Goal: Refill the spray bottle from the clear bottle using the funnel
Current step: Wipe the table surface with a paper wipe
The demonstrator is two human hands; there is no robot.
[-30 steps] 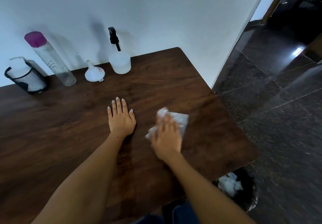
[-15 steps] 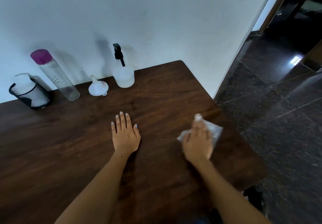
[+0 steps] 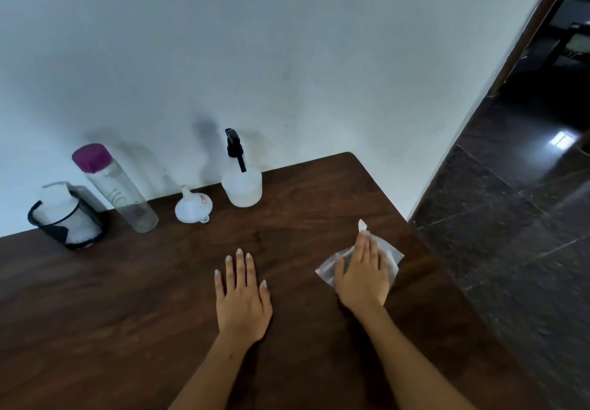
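While your right hand [image 3: 362, 274] presses flat, fingers straight, on the crumpled white tissue [image 3: 388, 255] at three o'clock near the dark wooden table's [image 3: 127, 314] edge, your left hand [image 3: 242, 294] rests open on the wood. At twelve o'clock stands the translucent spray bottle with its black pump head [image 3: 241, 183], at eleven the white plastic funnel [image 3: 193, 207] lying mouth down, at ten the tall clear bottle with the purple cap [image 3: 115, 188]. Wipe too far outward and the tissue slips off the edge; reach carelessly and you may topple that tall bottle.
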